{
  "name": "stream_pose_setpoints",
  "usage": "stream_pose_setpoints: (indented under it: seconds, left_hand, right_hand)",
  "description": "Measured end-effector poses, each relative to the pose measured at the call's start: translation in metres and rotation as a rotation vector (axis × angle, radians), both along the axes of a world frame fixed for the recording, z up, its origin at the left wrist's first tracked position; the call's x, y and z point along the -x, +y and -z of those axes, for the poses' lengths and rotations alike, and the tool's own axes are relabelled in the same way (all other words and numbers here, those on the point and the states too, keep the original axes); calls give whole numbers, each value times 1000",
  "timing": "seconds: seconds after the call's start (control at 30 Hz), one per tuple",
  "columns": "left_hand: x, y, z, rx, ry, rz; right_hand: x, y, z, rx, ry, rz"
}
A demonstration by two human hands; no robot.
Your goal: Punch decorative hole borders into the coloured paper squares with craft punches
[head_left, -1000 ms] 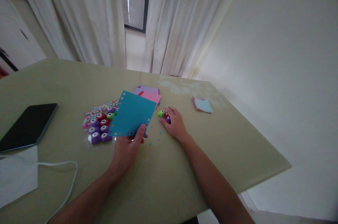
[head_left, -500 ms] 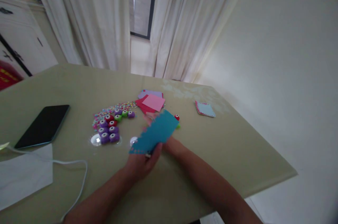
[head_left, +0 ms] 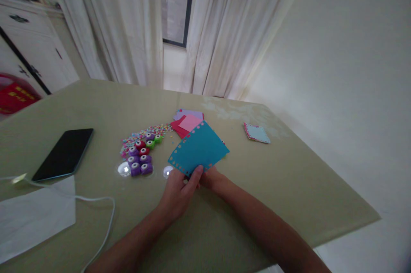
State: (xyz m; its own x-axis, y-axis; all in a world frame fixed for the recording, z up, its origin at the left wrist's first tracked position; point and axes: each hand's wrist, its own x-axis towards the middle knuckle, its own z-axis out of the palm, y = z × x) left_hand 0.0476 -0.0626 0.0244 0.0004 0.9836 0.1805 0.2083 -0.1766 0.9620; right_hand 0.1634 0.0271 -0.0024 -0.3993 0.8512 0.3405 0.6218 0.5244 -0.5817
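My left hand [head_left: 180, 191] grips a blue sheet of paper [head_left: 199, 148] at its lower edge, the thumb pressed on top. Punched holes run along the upper left and lower edges of the sheet, and fewer show along the lower right. Behind the paper is my right hand [head_left: 212, 178]; its fingers are hidden, so I cannot see what they hold. A small dark and silvery bit shows by my left thumb, too little to name. Beyond the sheet lie a pink sheet [head_left: 190, 122], a red sheet [head_left: 177, 125] and purple sheets [head_left: 195, 114].
Several purple, red and green eye-patterned beads [head_left: 141, 157] sit left of my hands, beside scattered tiny coloured confetti [head_left: 141, 135]. A phone [head_left: 64, 155], a white sheet [head_left: 41, 217] and a white cable [head_left: 96, 198] lie further left. A stack of punched paper [head_left: 257, 133] lies right.
The blue sheet has turned and tilted up, so its face and punched edges show more fully. My right hand's fingers, partly seen before, are now behind it. The view has shifted slightly left.
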Motion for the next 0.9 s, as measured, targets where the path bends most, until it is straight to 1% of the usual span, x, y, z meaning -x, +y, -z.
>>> stream_pose_setpoints:
  seconds: [0.03,0.07,0.13,0.17,0.2,0.27,0.33,0.37,0.4,0.5,0.6,0.73,0.9]
  left_hand:
    - [-1,2,0,51,-47,-5]
    - [-1,3,1,92,-90,-17]
    - [-1,7,3,144,-162,-48]
    - [0,9,4,157,-194,-55]
    - [1,11,5,168,-224,-52]
    - [3,14,7,189,-275,-36]
    - [5,17,7,220,-291,-36]
    - [7,18,7,237,-289,-48]
    - [8,19,7,249,-282,-61]
    - [13,22,7,255,-228,-78]
    - [17,25,10,241,-141,-90]
    - [19,27,12,238,-42,-155]
    - [18,27,6,236,-44,-151]
  right_hand:
    - [-16,-10,0,8,17,-23]
    - [-31,-19,0,30,64,-82]
    - [-53,-34,-4,53,141,-26]
    - [-61,-38,-7,114,258,18]
    - [-65,-41,-10,191,365,46]
    - [-67,-42,-19,381,580,47]
    - [-65,-41,-26,553,731,17]
    - [-63,-40,-28,608,780,11]
    - [-62,-40,-29,645,814,12]
    - [-62,-42,-27,691,860,33]
    - [-61,-43,-24,766,871,59]
    - [-58,-45,-23,838,865,74]
    - [-55,-45,-22,893,956,67]
